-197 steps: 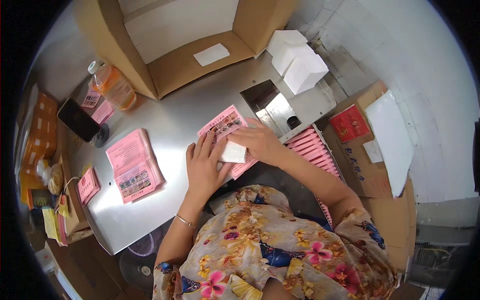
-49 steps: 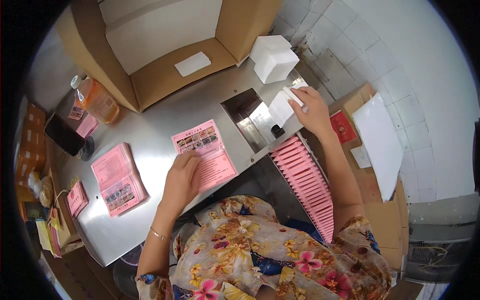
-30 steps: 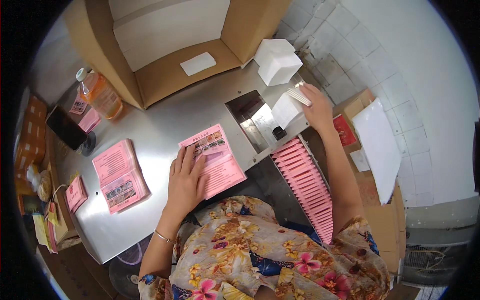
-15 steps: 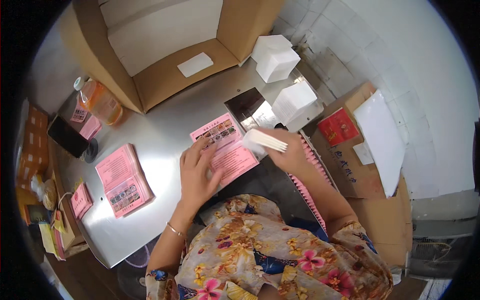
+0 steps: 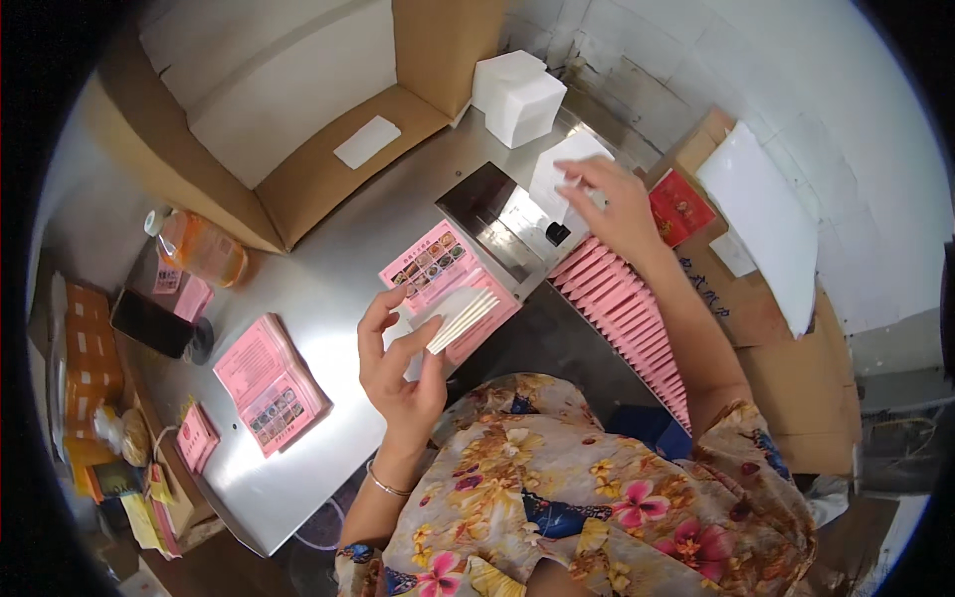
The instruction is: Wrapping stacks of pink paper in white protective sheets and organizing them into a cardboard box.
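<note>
My left hand (image 5: pixel 403 368) pinches a small bundle of thin folded white napkins (image 5: pixel 466 320), whose edges show as cream strips. Beneath the bundle lies a pink printed sheet or wrapper stack (image 5: pixel 423 264) with small food pictures, partly covered by my hand. My right hand (image 5: pixel 612 204) is at the far right, thumb and fingers apart, over a white napkin stack (image 5: pixel 545 179) that it partly hides. I cannot tell whether the fingertips touch that stack. Between the two hands sits a shiny metal device (image 5: pixel 502 219) with a black knob.
Pink packets (image 5: pixel 622 318) stand in a tight row at right. Another pink stack (image 5: pixel 269 383) lies left on the metal table (image 5: pixel 348 408). A bottle (image 5: pixel 204 249), a phone (image 5: pixel 149 323) and an open cardboard box (image 5: pixel 298 214) stand farther back. More white napkins (image 5: pixel 517 99) stand behind.
The napkin bundle has passed from my right hand to my left. My right hand has moved up and right to the white stack. The view has shifted slightly.
</note>
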